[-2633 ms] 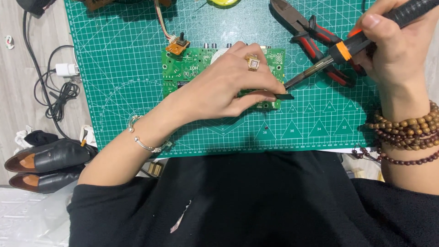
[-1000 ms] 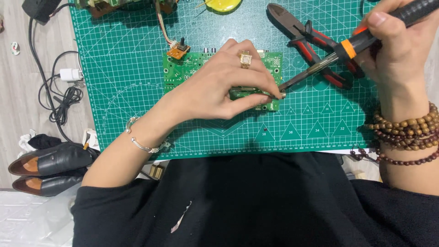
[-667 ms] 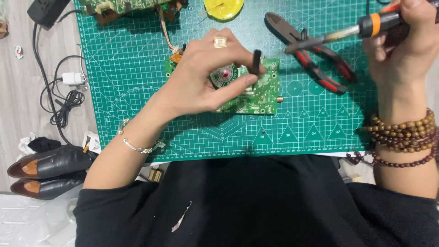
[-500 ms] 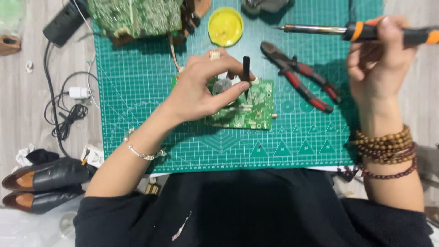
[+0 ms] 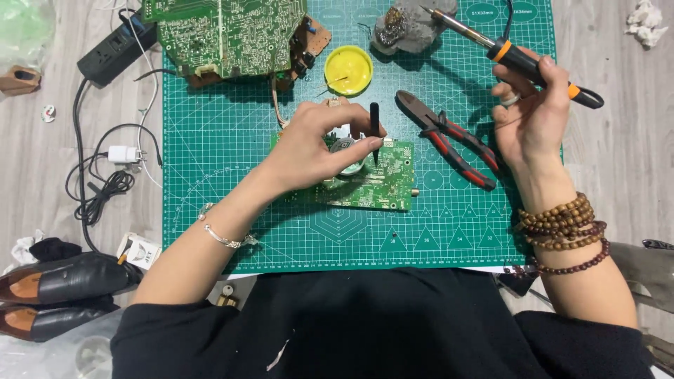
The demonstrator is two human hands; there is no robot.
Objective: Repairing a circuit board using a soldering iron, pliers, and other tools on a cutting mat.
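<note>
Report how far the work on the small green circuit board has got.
Looks done: the soldering iron is lifted clear of the small circuit board, gripped in the right hand. In hand: the left hand rests on the board and pinches a thin black tool, tip pointing down at it. Left: whether any joint is finished cannot be told; the pliers lie untouched beside the board.

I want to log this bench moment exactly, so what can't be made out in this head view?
- Small circuit board: its left part is hidden under the left hand.
- Thin black tool: its tip is too small to identify.
- Large circuit board: cut off by the top edge.
- Soldering iron in the right hand: its cord leaves the frame.
</note>
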